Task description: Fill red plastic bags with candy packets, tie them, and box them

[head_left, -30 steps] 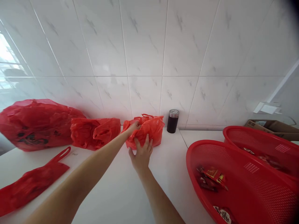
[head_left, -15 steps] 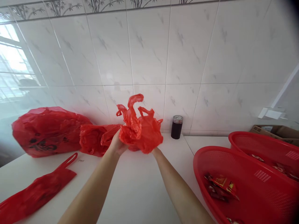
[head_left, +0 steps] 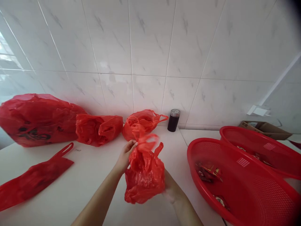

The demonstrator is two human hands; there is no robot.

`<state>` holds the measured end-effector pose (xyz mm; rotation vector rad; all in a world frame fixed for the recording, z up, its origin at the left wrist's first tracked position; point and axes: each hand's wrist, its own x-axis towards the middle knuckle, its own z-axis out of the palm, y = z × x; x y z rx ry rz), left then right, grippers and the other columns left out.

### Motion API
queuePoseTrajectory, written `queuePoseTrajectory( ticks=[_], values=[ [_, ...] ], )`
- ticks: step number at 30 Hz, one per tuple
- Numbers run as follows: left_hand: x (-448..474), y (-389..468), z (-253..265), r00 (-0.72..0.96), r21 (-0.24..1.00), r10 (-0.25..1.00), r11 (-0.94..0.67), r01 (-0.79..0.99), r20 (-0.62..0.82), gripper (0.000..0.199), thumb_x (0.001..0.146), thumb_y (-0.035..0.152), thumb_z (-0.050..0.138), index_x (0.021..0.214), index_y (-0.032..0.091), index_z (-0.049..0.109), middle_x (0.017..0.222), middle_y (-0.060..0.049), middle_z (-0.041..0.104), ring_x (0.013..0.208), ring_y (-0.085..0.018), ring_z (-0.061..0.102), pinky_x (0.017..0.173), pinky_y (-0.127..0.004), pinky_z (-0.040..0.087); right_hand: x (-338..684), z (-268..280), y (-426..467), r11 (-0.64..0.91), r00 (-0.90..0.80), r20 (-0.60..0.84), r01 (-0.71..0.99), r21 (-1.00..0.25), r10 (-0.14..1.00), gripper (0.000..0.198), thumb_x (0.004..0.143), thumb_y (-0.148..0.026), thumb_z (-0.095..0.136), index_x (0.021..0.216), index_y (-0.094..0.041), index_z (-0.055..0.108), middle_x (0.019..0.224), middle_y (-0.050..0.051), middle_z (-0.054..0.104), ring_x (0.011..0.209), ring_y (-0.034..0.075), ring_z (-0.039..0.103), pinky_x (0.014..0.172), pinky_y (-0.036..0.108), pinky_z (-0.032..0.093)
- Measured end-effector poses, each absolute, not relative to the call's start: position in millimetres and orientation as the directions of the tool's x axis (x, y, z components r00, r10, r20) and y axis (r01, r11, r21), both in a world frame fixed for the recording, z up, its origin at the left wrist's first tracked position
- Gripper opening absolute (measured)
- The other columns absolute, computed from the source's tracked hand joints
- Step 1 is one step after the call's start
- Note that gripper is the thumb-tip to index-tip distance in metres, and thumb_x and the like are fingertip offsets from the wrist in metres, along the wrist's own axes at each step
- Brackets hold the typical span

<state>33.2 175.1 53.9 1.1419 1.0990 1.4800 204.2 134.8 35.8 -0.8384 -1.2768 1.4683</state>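
A crumpled red plastic bag (head_left: 145,182) is held up over the white table, its loop handles sticking up and slightly blurred. My left hand (head_left: 127,155) pinches the bag near its gathered top, on the left side. At the bag's right edge is my right hand (head_left: 169,191), its fingers hidden behind the plastic and smeared by motion. Just beyond, a second red plastic bag (head_left: 143,121) rests against the wall. To its left sits a bundled red plastic bag (head_left: 100,128).
A large, full red bag (head_left: 39,122) with black print stands at left. A flat red bag (head_left: 37,179) lies before it. At right, a red basket (head_left: 235,188) holds a few wrapped snacks, with another red basket (head_left: 254,141) behind. A dark canister (head_left: 173,121) stands by the wall.
My hands and the held bag have come down and nearer to me, revealing the red bag behind. My view has tilted downward.
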Motion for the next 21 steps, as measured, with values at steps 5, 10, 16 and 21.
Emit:
queuePoseTrajectory(
  ticks=[5, 10, 16, 21],
  values=[
    [59, 206, 86, -0.044, 0.955, 0.960, -0.270, 0.126, 0.277, 0.033, 0.073, 0.050, 0.067, 0.066, 0.020, 0.056, 0.063, 0.002, 0.056, 0.057, -0.013, 0.050, 0.055, -0.025, 0.042, 210, 38, 131, -0.050, -0.408, 0.118, -0.378, -0.924, 0.905, 0.037, 0.076, -0.055, 0.066, 0.100, -0.026, 0.065, 0.085, 0.005, 0.065, 0.078, 0.022, 0.062, 0.067, 0.036, 0.051],
    [42, 269, 145, -0.343, 0.872, 0.830, -0.302, 0.386, 0.439, 0.023, 0.087, 0.043, 0.049, 0.077, 0.022, 0.050, 0.076, 0.000, 0.057, 0.079, -0.019, 0.054, 0.070, -0.029, 0.041, 233, 31, 138, -0.063, -0.345, 0.058, -0.329, -0.942, 0.937, 0.017, 0.076, -0.036, 0.069, 0.080, -0.022, 0.060, 0.072, -0.003, 0.053, 0.061, 0.011, 0.052, 0.064, 0.027, 0.048],
    [10, 328, 184, -0.442, 0.833, 0.795, -0.138, 0.536, 0.416, 0.020, 0.089, 0.038, 0.055, 0.088, 0.018, 0.059, 0.093, -0.006, 0.063, 0.094, -0.022, 0.057, 0.082, -0.038, 0.044, 245, 22, 134, 0.002, -0.209, 0.049, -0.222, -0.975, 0.977, 0.014, 0.083, -0.035, 0.060, 0.086, -0.021, 0.059, 0.075, -0.002, 0.051, 0.067, 0.012, 0.056, 0.067, 0.027, 0.050],
    [10, 341, 170, -0.406, 0.882, 0.874, -0.053, 0.468, 0.268, 0.032, 0.092, 0.041, 0.054, 0.107, 0.014, 0.061, 0.100, -0.006, 0.065, 0.082, -0.017, 0.063, 0.073, -0.036, 0.054, 239, 30, 158, 0.189, 0.001, 0.189, -0.030, -0.982, 0.982, 0.044, 0.083, -0.043, 0.060, 0.124, -0.027, 0.053, 0.120, 0.008, 0.055, 0.086, 0.017, 0.060, 0.071, 0.032, 0.054]
  ],
)
